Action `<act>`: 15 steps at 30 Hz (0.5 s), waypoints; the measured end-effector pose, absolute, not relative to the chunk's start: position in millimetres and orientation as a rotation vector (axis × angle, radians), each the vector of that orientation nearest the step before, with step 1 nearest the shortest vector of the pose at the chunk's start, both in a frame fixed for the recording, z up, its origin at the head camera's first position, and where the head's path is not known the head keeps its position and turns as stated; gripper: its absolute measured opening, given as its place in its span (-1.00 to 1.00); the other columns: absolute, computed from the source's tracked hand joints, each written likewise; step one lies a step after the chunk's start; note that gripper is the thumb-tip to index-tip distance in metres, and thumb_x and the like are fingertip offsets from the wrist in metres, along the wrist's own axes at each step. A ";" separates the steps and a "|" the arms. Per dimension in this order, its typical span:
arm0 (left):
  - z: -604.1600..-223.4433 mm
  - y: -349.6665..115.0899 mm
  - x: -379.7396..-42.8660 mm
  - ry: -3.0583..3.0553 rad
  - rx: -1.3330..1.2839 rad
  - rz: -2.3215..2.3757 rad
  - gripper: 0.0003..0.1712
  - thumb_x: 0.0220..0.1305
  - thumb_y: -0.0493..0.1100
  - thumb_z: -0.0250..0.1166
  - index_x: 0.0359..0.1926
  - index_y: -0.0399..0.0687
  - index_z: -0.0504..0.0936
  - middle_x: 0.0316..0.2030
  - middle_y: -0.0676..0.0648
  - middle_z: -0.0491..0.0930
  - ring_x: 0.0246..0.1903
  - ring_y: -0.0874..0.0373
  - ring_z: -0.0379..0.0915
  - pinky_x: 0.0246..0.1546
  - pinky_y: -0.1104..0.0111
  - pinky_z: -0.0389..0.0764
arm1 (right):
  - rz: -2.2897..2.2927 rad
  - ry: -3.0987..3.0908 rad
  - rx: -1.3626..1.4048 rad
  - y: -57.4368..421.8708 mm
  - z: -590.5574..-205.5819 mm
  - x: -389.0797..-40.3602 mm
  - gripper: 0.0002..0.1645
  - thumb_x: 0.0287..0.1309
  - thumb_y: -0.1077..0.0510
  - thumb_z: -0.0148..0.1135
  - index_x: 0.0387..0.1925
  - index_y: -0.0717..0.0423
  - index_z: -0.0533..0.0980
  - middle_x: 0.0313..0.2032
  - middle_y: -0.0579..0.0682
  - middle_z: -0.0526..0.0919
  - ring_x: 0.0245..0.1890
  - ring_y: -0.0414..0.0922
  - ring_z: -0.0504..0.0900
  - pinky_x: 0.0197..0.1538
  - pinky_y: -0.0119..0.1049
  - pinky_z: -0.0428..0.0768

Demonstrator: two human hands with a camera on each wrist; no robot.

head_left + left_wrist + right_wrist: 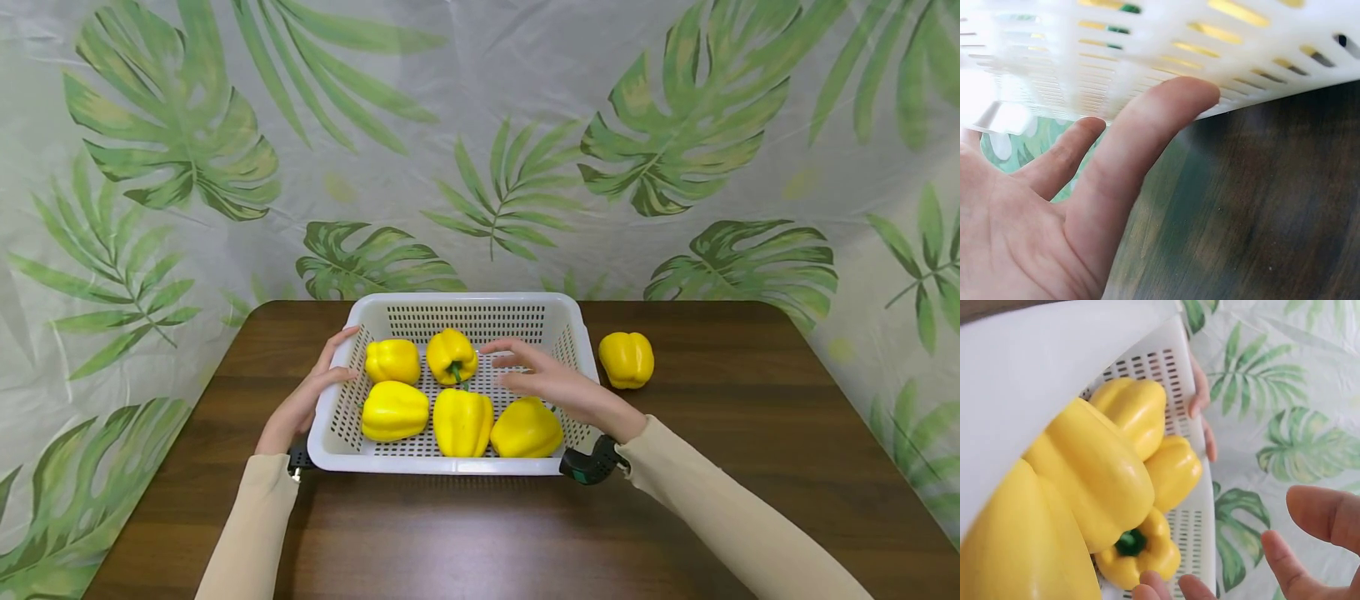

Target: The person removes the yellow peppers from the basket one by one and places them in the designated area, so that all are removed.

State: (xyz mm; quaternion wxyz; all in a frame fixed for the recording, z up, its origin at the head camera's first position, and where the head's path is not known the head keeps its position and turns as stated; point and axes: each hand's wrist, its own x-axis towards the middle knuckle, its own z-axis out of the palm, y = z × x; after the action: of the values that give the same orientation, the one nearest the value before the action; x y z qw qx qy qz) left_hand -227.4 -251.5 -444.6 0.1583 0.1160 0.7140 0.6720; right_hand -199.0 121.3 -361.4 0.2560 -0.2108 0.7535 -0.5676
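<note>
A white perforated plastic basket (450, 467) stands on the wooden table, and several yellow bell peppers (395, 412) lie inside it. One pepper (453, 357) near the basket's middle turns its green stem to the front. My left hand (303, 400) touches the basket's left side, its fingertips at the rim. In the left wrist view the thumb (1147, 134) extends along the slotted outer wall. Over the right half of the basket hovers my right hand (551, 383), fingers spread and nothing held. Its fingertips (1194, 587) overlap the basket edge in the right wrist view.
Outside the basket, to its right, another yellow bell pepper (626, 360) rests on the table (720, 433). A leaf-patterned cloth (510, 167) hangs behind the table's back edge. Both wrists wear dark straps (592, 461).
</note>
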 end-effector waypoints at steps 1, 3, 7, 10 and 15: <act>-444.8 -251.5 -227.5 2.043 0.331 1.921 -0.22 0.32 -0.18 -0.06 0.45 0.39 -0.14 0.43 -0.14 -0.29 0.20 -0.45 0.01 -0.15 -0.20 0.46 | -1.532 2.031 -0.575 119.5 -362.5 -199.5 -0.41 0.34 0.11 0.06 0.35 0.06 0.21 0.36 0.19 0.16 0.30 0.16 0.20 0.20 0.13 0.28; -444.7 -251.4 -227.5 2.044 0.332 1.920 -0.23 0.32 -0.18 -0.06 0.45 0.39 -0.14 0.43 -0.14 -0.29 0.20 -0.44 0.01 -0.15 -0.20 0.46 | -1.516 2.009 -0.568 116.1 -362.7 -199.9 -0.42 0.32 0.15 0.07 0.34 0.04 0.23 0.35 0.16 0.17 0.31 0.15 0.18 0.22 0.15 0.25; -444.7 -251.6 -227.5 2.038 0.338 1.925 -0.23 0.32 -0.18 -0.07 0.45 0.39 -0.14 0.43 -0.14 -0.28 0.21 -0.44 0.01 -0.15 -0.21 0.45 | -1.482 1.971 -0.552 111.1 -365.1 -200.8 -0.44 0.30 0.15 0.08 0.31 0.02 0.27 0.34 0.22 0.17 0.32 0.15 0.16 0.24 0.15 0.23; -444.6 -251.6 -227.3 2.031 0.338 1.928 -0.24 0.33 -0.18 -0.07 0.45 0.39 -0.14 0.43 -0.15 -0.27 0.22 -0.44 0.00 -0.14 -0.20 0.45 | -1.451 1.968 -0.557 107.7 -365.9 -201.8 -0.46 0.29 0.14 0.09 0.29 0.02 0.30 0.35 0.24 0.16 0.32 0.13 0.16 0.23 0.12 0.25; -444.0 -251.6 -226.7 2.029 0.337 1.928 -0.24 0.34 -0.18 -0.07 0.45 0.40 -0.15 0.43 -0.16 -0.27 0.22 -0.43 0.00 -0.13 -0.20 0.44 | -1.384 1.972 -0.582 103.0 -367.2 -204.7 -0.46 0.31 0.12 0.07 0.30 0.07 0.29 0.35 0.27 0.15 0.30 0.13 0.20 0.20 0.12 0.29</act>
State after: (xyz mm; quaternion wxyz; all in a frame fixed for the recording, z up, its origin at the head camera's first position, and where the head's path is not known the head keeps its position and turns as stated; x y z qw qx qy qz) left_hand -226.7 -251.6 -444.0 0.1603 0.1179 0.7104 0.6751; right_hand -204.7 103.0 -367.2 0.3254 -0.2221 0.7523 -0.5280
